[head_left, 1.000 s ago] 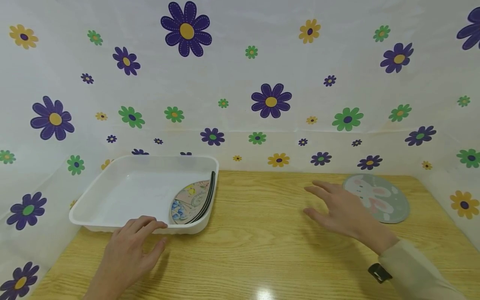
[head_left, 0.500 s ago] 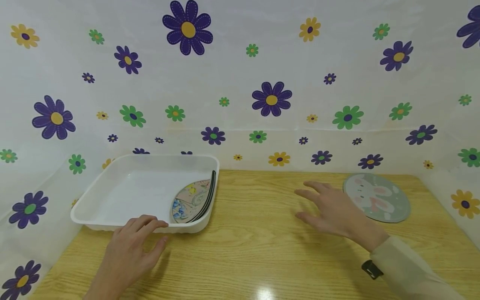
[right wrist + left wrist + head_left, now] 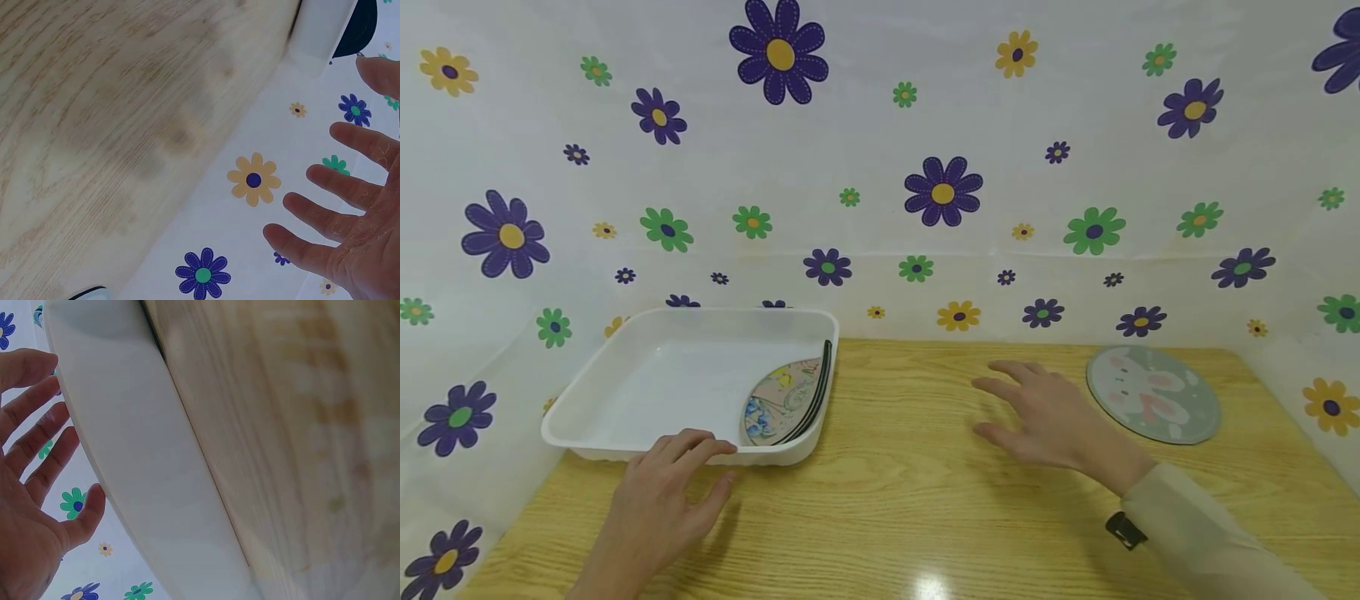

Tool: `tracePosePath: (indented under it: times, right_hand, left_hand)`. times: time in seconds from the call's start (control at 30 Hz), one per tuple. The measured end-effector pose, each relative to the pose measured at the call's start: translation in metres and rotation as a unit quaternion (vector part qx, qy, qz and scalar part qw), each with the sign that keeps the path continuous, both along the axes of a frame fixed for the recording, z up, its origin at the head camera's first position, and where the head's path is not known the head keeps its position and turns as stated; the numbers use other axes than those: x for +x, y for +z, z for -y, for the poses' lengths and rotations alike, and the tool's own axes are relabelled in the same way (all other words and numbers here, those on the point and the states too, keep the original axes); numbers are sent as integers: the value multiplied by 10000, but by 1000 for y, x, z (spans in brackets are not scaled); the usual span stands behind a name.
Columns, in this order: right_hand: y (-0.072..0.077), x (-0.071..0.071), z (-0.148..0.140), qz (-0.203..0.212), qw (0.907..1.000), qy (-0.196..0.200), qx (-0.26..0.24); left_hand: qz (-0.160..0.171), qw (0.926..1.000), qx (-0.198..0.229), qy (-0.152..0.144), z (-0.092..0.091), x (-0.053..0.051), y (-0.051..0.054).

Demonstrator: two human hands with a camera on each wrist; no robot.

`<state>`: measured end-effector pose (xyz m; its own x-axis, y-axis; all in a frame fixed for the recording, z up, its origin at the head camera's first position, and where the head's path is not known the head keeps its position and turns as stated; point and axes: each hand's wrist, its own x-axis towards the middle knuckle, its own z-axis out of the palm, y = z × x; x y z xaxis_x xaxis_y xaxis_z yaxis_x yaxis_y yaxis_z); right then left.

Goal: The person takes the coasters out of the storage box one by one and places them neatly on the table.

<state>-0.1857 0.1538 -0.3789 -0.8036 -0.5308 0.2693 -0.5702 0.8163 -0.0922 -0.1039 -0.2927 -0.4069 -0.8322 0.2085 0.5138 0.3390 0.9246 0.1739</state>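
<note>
A white tray [image 3: 670,367] stands at the left of the table, several thin boards leaning at its right end; the front one [image 3: 782,400] has a floral pattern. On the tray's near rim rest the fingertips of my left hand [image 3: 658,504], loosely bent, as the left wrist view also shows beside the tray wall [image 3: 125,450]. My right hand [image 3: 1048,417] hovers over the table with fingers spread, holding nothing. To its right lies a grey-green round mat [image 3: 1153,394] with a white rabbit picture, not touched. In the right wrist view the right hand [image 3: 356,212] has its fingers apart.
The wooden table [image 3: 895,500] runs between tray and mat and along the front. A white cloth [image 3: 865,142] with purple, green and yellow flowers hangs behind the table and at both sides. On the right sleeve's cuff there is a dark tab [image 3: 1126,530].
My right hand has moved left, away from the round mat, still spread and holding nothing. The left hand has stayed at the tray's rim.
</note>
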Motion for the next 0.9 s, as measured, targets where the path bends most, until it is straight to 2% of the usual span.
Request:
tracePosePath:
  times: [0.27, 0.7, 0.9]
  right_hand:
    - [3, -7, 12, 25, 9999, 148, 9]
    - [17, -17, 35, 70, 9993, 367, -71]
    - [20, -23, 46, 223, 9988, 424, -134]
  left_hand:
    - [-116, 9999, 1, -103, 4, -6, 2]
    - [33, 9999, -21, -117, 7, -15, 4]
    - [-36, 9998, -5, -171, 7, -18, 3]
